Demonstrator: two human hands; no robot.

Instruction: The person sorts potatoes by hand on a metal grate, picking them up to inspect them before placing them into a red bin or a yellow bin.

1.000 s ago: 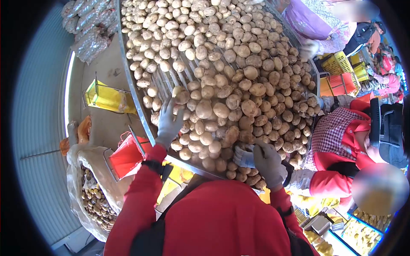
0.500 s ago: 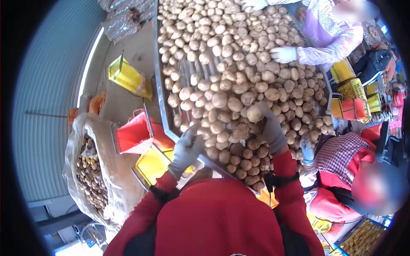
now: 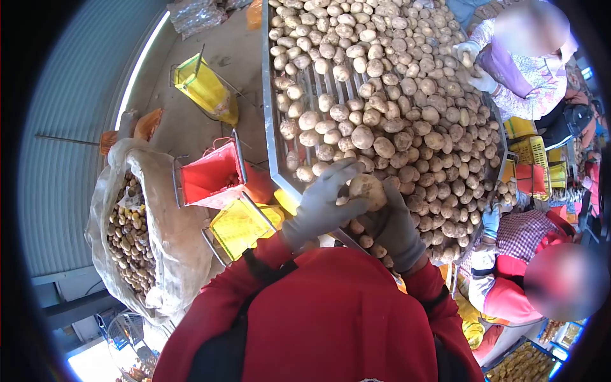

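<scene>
A large potato (image 3: 368, 191) is held between my two gloved hands, just above the near edge of the sorting table. My left hand (image 3: 326, 200) grips it from the left, fingers over the top and thumb below. Around its right side curls my right hand (image 3: 398, 230), in a darker, dirty glove; part of that grip is hidden. Many loose potatoes (image 3: 433, 140) cover the slatted sorting table (image 3: 270, 121), whose metal rim runs along the left.
Left of the table stand a red bag on a frame (image 3: 213, 175), a yellow bag (image 3: 242, 226) and another yellow bag (image 3: 207, 86). A big sack of small potatoes (image 3: 130, 235) is at far left. Co-workers (image 3: 528, 83) are along the right side.
My right hand has brought the potato toward me from the pile, and my left hand has come over to meet it. The view has shifted. The far co-worker's hands are now together.
</scene>
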